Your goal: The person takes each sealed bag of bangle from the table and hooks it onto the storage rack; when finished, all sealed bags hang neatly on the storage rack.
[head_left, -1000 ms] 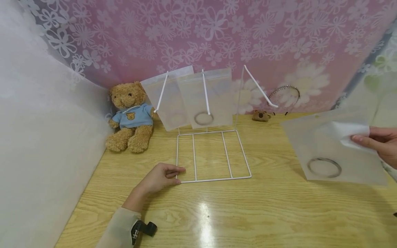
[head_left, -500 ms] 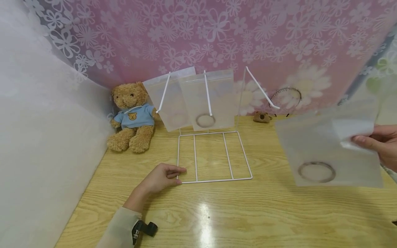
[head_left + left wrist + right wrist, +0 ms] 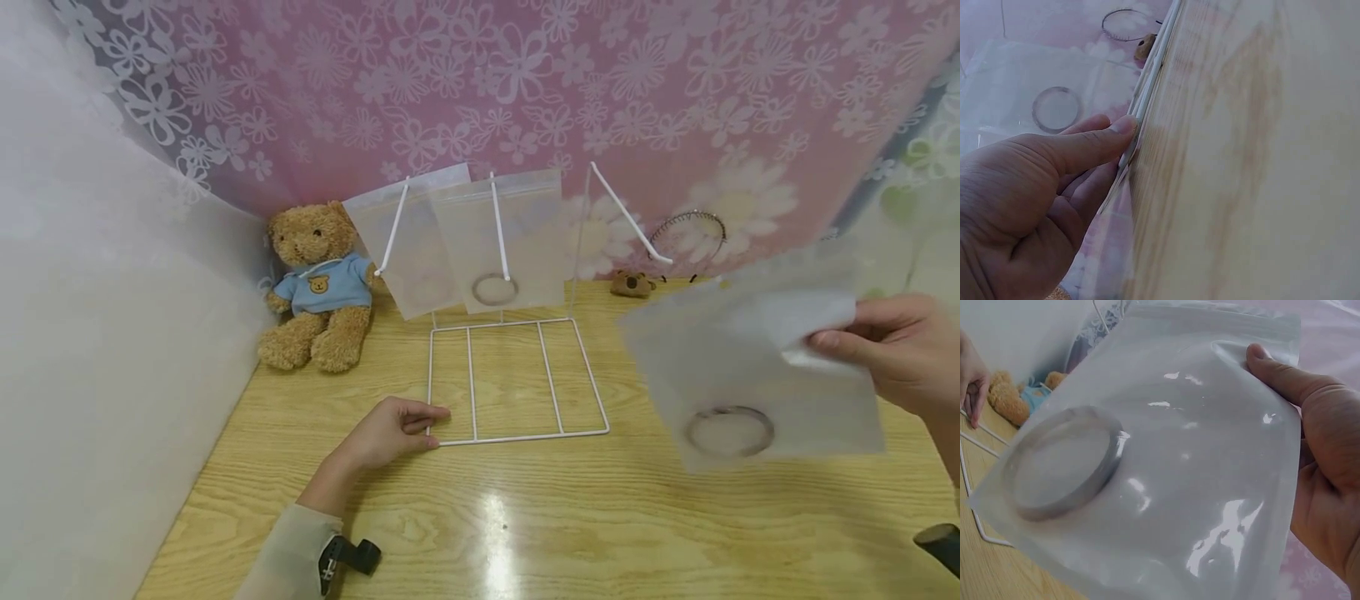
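My left hand (image 3: 393, 433) pinches the front left corner of a white wire display rack (image 3: 517, 438) on the wooden table. In the left wrist view its thumb and fingers close on the white rod (image 3: 1147, 103). My right hand (image 3: 900, 354) holds a frosted zip bag (image 3: 780, 392) by its right side, thumb in front, other fingers mostly hidden behind. A ring-shaped bangle (image 3: 1063, 464) shows through the bag's lower part. Two similar bags, a left one (image 3: 412, 242) and a middle one (image 3: 517, 225), hang on the rack's prongs. The right prong (image 3: 630, 212) carries no bag.
A teddy bear (image 3: 318, 287) in a blue top sits left of the rack. Behind it to the right are a small brown bear-head item (image 3: 632, 283) and a thin dark headband (image 3: 690, 215) against the pink floral backdrop (image 3: 465, 75). A white wall (image 3: 112, 292) bounds the left.
My right hand has brought the frosted zip bag leftward, nearer the rack, and the bag swings a little. My left hand stays at the rack's corner.
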